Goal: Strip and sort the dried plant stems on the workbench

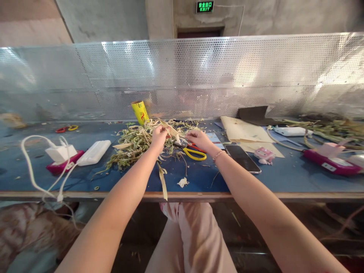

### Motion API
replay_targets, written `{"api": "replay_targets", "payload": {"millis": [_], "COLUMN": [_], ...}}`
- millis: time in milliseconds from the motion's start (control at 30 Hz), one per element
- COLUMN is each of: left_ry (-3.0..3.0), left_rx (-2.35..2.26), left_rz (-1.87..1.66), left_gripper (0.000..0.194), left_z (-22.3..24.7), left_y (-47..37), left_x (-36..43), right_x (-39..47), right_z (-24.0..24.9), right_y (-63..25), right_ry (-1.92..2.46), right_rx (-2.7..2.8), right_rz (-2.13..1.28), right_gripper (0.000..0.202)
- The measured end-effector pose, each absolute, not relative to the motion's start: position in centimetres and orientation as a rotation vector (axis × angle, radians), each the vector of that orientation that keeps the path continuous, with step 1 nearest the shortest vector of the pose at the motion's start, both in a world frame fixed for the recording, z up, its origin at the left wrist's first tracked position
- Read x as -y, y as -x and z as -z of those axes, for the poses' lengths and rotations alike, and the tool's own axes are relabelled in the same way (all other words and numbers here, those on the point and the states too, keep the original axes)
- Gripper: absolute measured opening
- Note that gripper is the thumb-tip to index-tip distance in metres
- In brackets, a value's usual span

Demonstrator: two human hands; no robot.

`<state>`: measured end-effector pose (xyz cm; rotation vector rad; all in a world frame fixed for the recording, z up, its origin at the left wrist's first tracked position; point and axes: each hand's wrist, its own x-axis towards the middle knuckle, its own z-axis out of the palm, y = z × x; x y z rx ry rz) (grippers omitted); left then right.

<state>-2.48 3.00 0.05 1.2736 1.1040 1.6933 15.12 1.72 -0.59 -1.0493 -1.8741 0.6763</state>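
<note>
Over the pile of dried plant stalks and leaves (127, 146), both hands meet at a pale dried leaf strip (172, 131). My left hand (159, 135) is closed in a pinch on the strip. My right hand (199, 139) pinches at its other end, the fingertips small and partly blurred. Below the right hand lie scissors with red and yellow handles (195, 154), their blades partly under the plant bits. One loose dried strip (163, 184) hangs toward the table's front edge, and a pale scrap (182, 182) lies nearby.
Behind the pile stands a yellow tube (140, 112). A phone (243, 158), pink figurine (264, 155) and paper sheets (244, 130) lie right; a white power bank (94, 152) and magenta power strip (58, 167) with cables left. A perforated metal screen (182, 76) closes the back.
</note>
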Motion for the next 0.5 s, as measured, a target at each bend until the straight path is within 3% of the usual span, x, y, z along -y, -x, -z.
{"api": "replay_targets", "payload": {"millis": [333,500], "left_ry": [-1.158,-1.213], "left_rx": [-1.047,-1.008], "left_rz": [-1.901,-1.867], "left_gripper": [0.013,0.020], "left_z": [0.4,0.8], "left_y": [2.9,2.3], "left_x": [-3.9,-3.8], "right_x": [-3.1,-2.2], "right_z": [1.2,1.1], "right_y": [-15.4,-14.8], "right_ry": [1.072,1.120], "right_rx": [1.556,1.574], "right_rz": [-0.642,-1.089], "right_gripper": [0.024,0.025]}}
